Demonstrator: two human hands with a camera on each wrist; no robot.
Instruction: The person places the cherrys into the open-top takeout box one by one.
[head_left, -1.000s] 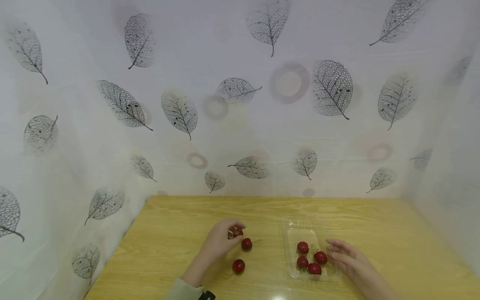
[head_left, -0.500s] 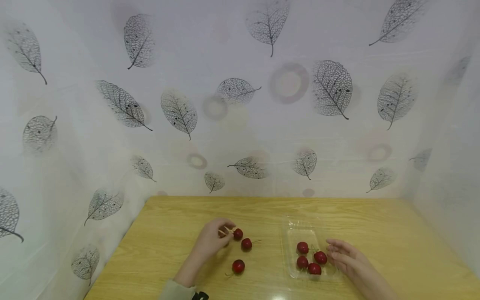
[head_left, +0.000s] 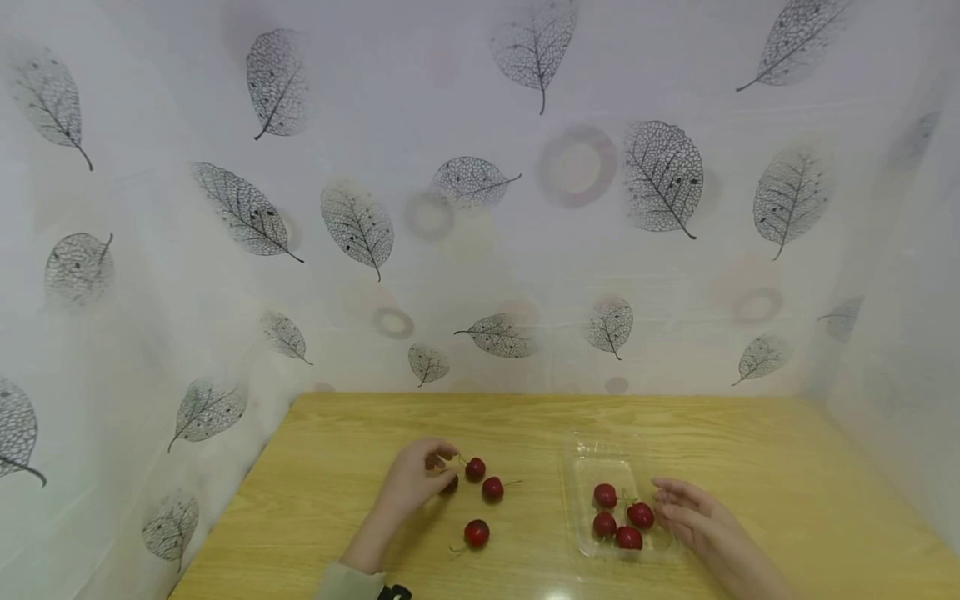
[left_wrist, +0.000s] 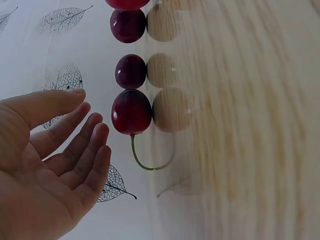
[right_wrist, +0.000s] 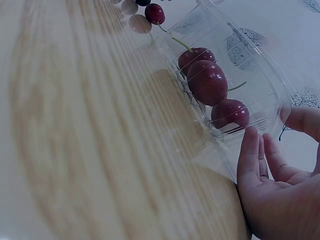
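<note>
In the head view, my left hand (head_left: pixel 416 479) is over the left part of the table, its fingers relaxed. A dark cherry (head_left: pixel 451 484) shows partly behind its thumb. Just right of the fingertips lies a cherry with its stem toward them (head_left: pixel 475 469). Another cherry (head_left: pixel 492 488) and a nearer one (head_left: pixel 476 533) lie on the wood. The left wrist view shows the palm and nothing in the fingers, beside a stemmed cherry (left_wrist: pixel 131 112). My right hand (right_wrist: pixel 280 170) rests its fingertips at the end of a clear plastic box (right_wrist: pixel 272 75) holding several cherries (right_wrist: pixel 206 82).
The wooden table (head_left: pixel 360 417) reaches back to a pale curtain (head_left: pixel 480 275) printed with leaves, which also hangs along both sides. A stretch of tabletop separates the loose cherries from the box.
My left hand has drawn back to the left, uncovering the far cherry and its stem; the dark cherry behind the thumb has come into sight. The right hand and box have stayed put.
</note>
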